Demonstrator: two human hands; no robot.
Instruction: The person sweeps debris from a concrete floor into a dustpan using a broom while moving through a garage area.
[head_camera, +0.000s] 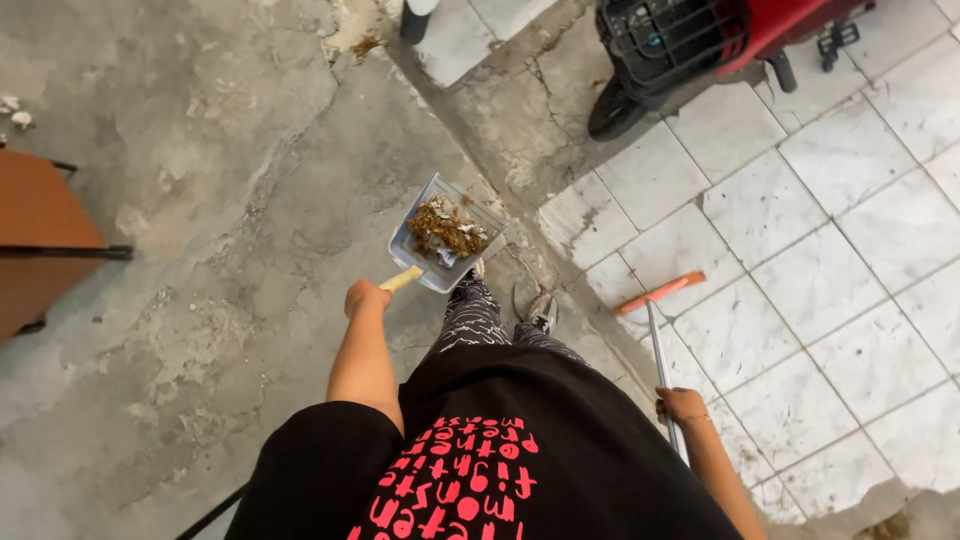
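Observation:
My left hand (365, 297) grips the pale wooden handle of a grey metal dustpan (415, 205), held out over the cracked concrete floor. The pan carries a heap of brown debris and scraps (445, 230). My right hand (680, 404) is closed around the thin metal pole of a broom (656, 345), whose orange head (660, 292) rests on the white tiles to my right. Below me are my black shirt with red lettering, patterned trousers and shoes.
A red and black scooter (690, 45) is parked at the top right on the tiles. A brown piece of furniture (40, 240) with dark metal legs stands at the left edge. A raised concrete step (530, 150) divides the rough floor from the tiled area.

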